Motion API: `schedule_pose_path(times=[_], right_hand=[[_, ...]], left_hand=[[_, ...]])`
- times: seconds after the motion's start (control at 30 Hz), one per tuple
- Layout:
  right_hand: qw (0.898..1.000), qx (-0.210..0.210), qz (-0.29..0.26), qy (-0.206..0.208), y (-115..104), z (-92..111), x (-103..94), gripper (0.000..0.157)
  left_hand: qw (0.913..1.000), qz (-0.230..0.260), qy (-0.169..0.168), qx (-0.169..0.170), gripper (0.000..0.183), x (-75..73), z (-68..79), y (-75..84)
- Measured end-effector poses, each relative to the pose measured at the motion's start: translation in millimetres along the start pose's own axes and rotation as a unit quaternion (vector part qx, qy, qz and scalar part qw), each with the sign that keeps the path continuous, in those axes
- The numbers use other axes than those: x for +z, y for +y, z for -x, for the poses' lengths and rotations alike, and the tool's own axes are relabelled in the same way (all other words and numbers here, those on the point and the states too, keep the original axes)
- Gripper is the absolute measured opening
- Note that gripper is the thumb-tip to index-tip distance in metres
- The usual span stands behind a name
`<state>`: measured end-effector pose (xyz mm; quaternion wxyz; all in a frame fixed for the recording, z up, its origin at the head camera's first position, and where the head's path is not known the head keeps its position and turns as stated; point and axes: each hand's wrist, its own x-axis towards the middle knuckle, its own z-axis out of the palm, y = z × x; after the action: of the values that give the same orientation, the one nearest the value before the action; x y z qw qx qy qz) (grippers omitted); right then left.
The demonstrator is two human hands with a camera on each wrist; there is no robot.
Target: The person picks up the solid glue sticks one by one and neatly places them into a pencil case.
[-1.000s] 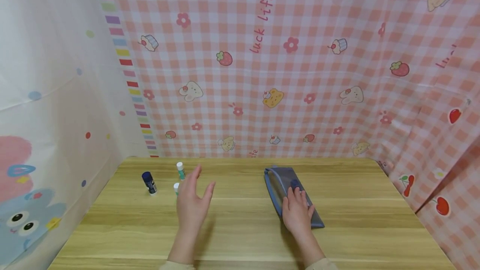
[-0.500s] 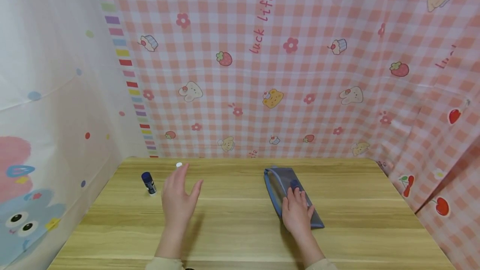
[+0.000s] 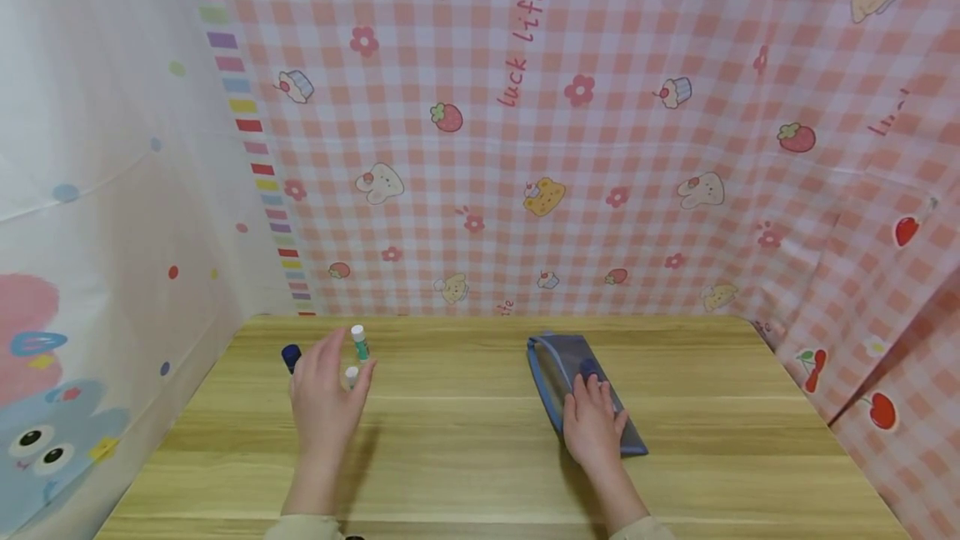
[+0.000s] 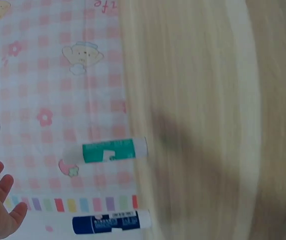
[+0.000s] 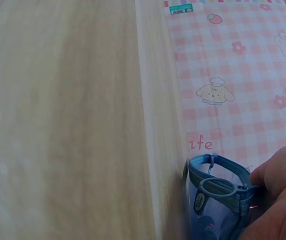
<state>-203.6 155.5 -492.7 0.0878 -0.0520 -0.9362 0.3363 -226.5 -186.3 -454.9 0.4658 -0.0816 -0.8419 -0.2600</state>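
My left hand (image 3: pixel 322 407) is held over the left of the table, fingers spread and holding nothing. Beyond its fingertips stands a navy glue stick (image 3: pixel 291 357), its lower part hidden by the hand. A green-and-white glue stick (image 3: pixel 361 343) stands just past the hand, and another white-capped stick (image 3: pixel 352 376) shows between thumb and fingers. In the left wrist view the green glue stick (image 4: pixel 108 151) and navy glue stick (image 4: pixel 108 223) stand apart from the fingers. My right hand (image 3: pixel 596 427) grips the edge of a blue-grey zip pouch (image 5: pixel 218 187), whose mouth gapes. Something dark blue shows through the pouch.
The wooden table (image 3: pixel 465 440) reaches back to a pink checked cloth (image 3: pixel 480 148) hanging behind it. A white printed cloth (image 3: pixel 112 190) hangs along the left side. Bare wood lies between the two hands.
My left hand has moved left, from beside the green glue sticks toward the navy one, uncovering the green sticks and partly covering the navy. My right hand and the pouch have stayed put.
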Motion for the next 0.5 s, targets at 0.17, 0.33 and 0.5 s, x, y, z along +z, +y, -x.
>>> schedule_pose_path(times=[0.17, 0.33, 0.5], right_hand=[[1.0, 0.0, 0.0, 0.0, 1, 0, 0.5, 0.046], [1.0, -0.001, 0.002, 0.0, 1, 0, 0.8, 0.047], [1.0, -0.001, 0.004, -0.001, 1, -1, 1.0, 0.046]], left_hand=[[0.9995, -0.003, -0.015, -0.026, 0.062, -4.9, 3.2, -8.4], [0.9989, 0.004, -0.02, -0.042, 0.062, -8.5, 6.3, -14.1], [0.999, 0.008, -0.014, -0.042, 0.062, -12.1, 7.6, -20.7]])
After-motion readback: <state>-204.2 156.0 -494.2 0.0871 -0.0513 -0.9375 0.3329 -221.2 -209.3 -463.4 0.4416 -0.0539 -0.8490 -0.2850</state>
